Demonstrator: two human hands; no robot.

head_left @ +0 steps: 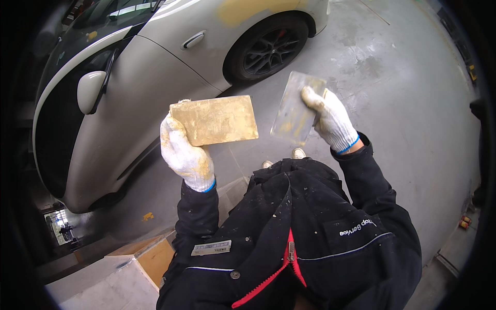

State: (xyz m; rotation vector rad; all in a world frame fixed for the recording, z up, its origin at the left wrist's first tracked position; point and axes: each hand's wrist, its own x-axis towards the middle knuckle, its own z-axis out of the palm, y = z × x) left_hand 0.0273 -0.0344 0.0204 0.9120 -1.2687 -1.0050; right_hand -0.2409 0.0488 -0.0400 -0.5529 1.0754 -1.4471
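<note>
My two hands, in white knit gloves with blue cuffs, are apart in front of me, each closed on a flat rectangular plate. My left hand (187, 147), its glove stained yellowish, grips the left end of a tan-coated plate (219, 121); holding only that end probably leaves the broad, blotchy face uncovered and level enough to see. My right hand (333, 119) pinches a translucent plate (293, 114), streaked with yellow and slightly blurred, with the thumb across its upper right part; that grip likely leaves the lower edge free and lets the plate tilt. The two plates do not touch; a narrow gap lies between them. Beyond them, on the left, stands a pale car (139, 103) with a side mirror (91, 90), a door handle (194, 40) and a dark wheel (274, 54); a yellow patch (243, 11) covers bodywork above that wheel. The floor (403, 150) is smooth grey, scuffed and shiny in places, with a small yellow splotch (148, 216) at lower left, near a pale box (113, 284). Below, my dark jacket (320, 258) shows a red-edged zip (291, 250).
</note>
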